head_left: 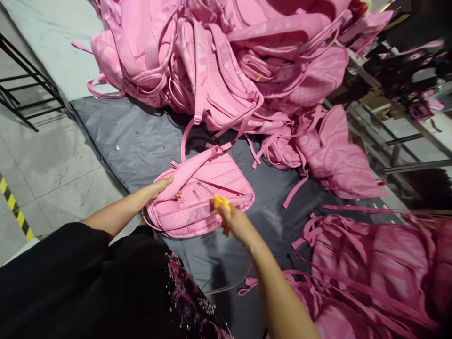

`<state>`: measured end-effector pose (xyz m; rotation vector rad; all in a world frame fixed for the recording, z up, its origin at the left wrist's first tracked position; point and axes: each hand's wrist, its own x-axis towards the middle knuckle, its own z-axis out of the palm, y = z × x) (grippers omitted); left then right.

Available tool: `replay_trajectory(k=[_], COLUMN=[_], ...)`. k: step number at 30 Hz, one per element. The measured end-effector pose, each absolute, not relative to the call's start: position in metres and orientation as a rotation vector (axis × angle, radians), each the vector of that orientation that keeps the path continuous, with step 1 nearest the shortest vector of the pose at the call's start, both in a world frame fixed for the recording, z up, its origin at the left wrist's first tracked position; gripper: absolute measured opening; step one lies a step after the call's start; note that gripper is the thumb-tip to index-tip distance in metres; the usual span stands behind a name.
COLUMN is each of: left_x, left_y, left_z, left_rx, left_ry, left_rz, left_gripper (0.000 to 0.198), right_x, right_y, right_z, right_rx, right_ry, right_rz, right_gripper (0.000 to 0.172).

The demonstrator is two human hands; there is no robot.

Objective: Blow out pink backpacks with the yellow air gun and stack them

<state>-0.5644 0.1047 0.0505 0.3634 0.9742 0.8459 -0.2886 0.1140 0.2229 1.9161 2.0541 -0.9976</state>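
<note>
A pink backpack [208, 195] lies back-side up on the dark grey table cover [130, 136], close to the near edge. My left hand [163, 187] is closed around one of its shoulder straps at the left side. My right hand [233, 220] is closed on a small yellow tool [221, 202], held right over the backpack's lower right part; I cannot make out what kind of tool it is.
A big heap of pink backpacks [229, 56] fills the far side of the table. Another pile of pink backpacks [374, 268] lies at the near right. A black metal rack [24, 89] stands on the grey floor at left, with yellow-black floor tape [16, 212].
</note>
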Motion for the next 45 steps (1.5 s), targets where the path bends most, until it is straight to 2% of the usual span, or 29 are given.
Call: replay_trajectory(k=[3,7,10,12,14,17,20,21,24,25,29,33,35,37,40,41,43,45], left_x=[-0.571,-0.569,-0.562,-0.553,-0.54,-0.524,-0.519,-0.518,-0.507,-0.499,-0.462,-0.445,-0.445,-0.449,-0.46,-0.464,-0.47,-0.468], left_y=[0.117,0.129,0.127,0.12,0.11,0.097,0.086,0.081,0.061,0.053,0.035,0.039,0.041,0.04,0.043,0.045,0.048,0.048], left_z=[0.036,0.025,0.025,0.028,0.033,0.043,0.055,0.059,0.069,0.071,0.067,0.06,0.06,0.06,0.062,0.063,0.063,0.063], left_rx=[0.23,0.279,0.386,0.486,0.696,1.335,1.77,1.815,1.994,2.068,2.14,2.151,2.092,1.97,1.589,1.444,1.188,1.109], left_ry=[1.008,1.059,1.122,1.17,1.262,1.549,1.759,1.794,1.723,1.635,1.503,1.611,1.671,1.686,1.467,1.364,1.194,1.201], left_rz=[0.773,0.689,0.684,0.718,0.766,0.673,0.417,0.412,0.575,0.586,0.234,0.134,0.174,0.292,0.603,0.668,0.663,0.584], left_gripper=[0.065,0.06,0.058,0.052,0.05,0.063,0.065,0.064,0.063,0.067,0.093,0.098,0.094,0.08,0.053,0.047,0.05,0.058], right_x=[-0.302,-0.323,-0.34,-0.35,-0.356,-0.352,-0.326,-0.314,-0.279,-0.269,-0.239,-0.215,-0.207,-0.201,-0.194,-0.194,-0.194,-0.196], right_y=[0.139,0.137,0.134,0.135,0.136,0.132,0.119,0.113,0.089,0.078,0.034,0.01,0.003,-0.003,-0.01,-0.012,-0.013,-0.011], right_z=[0.232,0.236,0.24,0.245,0.251,0.262,0.275,0.278,0.281,0.279,0.255,0.238,0.233,0.231,0.228,0.227,0.225,0.223], right_rx=[2.066,1.824,1.934,1.877,1.856,1.991,1.866,1.917,2.218,2.224,2.039,2.321,2.283,2.238,2.473,2.474,2.284,2.209], right_ry=[1.959,1.911,1.901,1.907,1.935,1.911,1.817,1.792,1.711,1.688,1.644,1.656,1.691,1.729,1.718,1.733,1.812,1.859], right_rz=[-0.702,-0.943,-0.812,-0.87,-0.864,-0.626,-0.857,-0.818,-0.269,-0.235,-0.85,-0.565,-0.793,-1.05,-0.905,-0.949,-1.236,-1.304], right_gripper=[0.05,0.044,0.043,0.042,0.043,0.046,0.045,0.045,0.045,0.045,0.045,0.044,0.042,0.041,0.037,0.036,0.037,0.037])
